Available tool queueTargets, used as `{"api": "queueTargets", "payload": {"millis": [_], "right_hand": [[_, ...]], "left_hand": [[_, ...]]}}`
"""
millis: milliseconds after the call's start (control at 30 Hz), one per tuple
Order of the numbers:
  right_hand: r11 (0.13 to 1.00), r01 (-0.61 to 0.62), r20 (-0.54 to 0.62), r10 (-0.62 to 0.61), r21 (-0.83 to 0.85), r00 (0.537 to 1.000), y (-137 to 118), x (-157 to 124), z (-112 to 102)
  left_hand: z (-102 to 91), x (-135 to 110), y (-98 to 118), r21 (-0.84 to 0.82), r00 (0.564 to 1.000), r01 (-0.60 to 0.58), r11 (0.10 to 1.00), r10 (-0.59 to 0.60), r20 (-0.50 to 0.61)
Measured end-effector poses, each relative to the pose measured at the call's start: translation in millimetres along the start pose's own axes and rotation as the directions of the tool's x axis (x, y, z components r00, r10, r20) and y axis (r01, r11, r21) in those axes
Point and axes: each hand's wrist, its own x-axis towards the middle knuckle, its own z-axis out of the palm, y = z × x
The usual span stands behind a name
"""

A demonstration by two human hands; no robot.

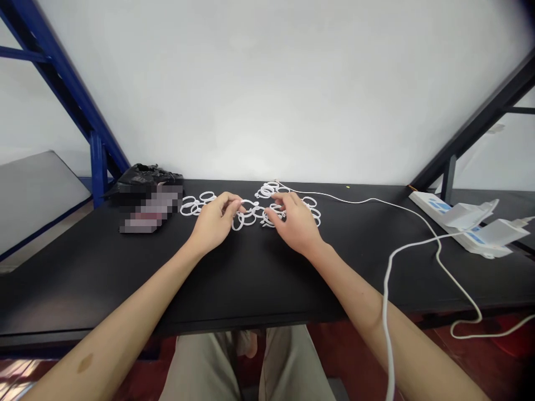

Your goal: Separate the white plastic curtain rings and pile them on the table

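Thin white rings, several of them linked or overlapping, lie in loose clusters on the black table [234, 278]. Some have small tabs, and their exact kind is not clear. My left hand [215, 220] pinches the edge of a white ring [249, 202] between thumb and forefinger. My right hand [296, 220] hovers over the right-hand cluster with thumb and forefinger apart, and no ring shows clearly in its grasp. Left of my left hand sits a smaller group of rings [190, 207]. Behind my right hand, more rings [267, 190] lie by a cable end.
A black plastic bag [146, 174] and a blurred-out item [150, 211] are at the left. On the right, a white power strip [443, 214] carries two plugged-in adapters. A white cable [387, 278] crosses over my right forearm. A white wall [271, 100] stands behind the table.
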Motion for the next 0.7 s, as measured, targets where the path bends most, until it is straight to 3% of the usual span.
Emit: {"api": "queueTargets", "payload": {"millis": [100,167,400,567,700], "right_hand": [[0.98,0.16,0.071,-0.169,0.116,0.983,-7.4,-4.4,2.8],[0.971,0.19,0.11,-0.207,0.147,0.972,-10.0,-6.4,5.2],[0.94,0.086,0.051,-0.109,0.33,0.993,-4.3,-3.3,11.6],[0.949,-0.01,0.0,0.01,0.314,1.0,-1.0,-1.0,10.7],[0.955,-0.022,-0.003,0.024,0.297,1.0,-0.3,-1.2,9.8]], "left_hand": [[2.6,0.4,-0.7,-0.107,0.998,0.022,0.994,-0.015,0.069],[4.3,1.0,-0.7,-0.139,0.995,0.052,0.989,-0.039,0.095],[5.4,1.5,-1.0,-0.177,0.985,0.104,0.979,-0.078,0.152],[6.8,-3.4,0.0,0.14,0.988,-0.145,0.98,0.134,0.082],[10.8,-6.5,-0.9,0.285,0.942,-0.329,0.9,0.292,0.165]]}}
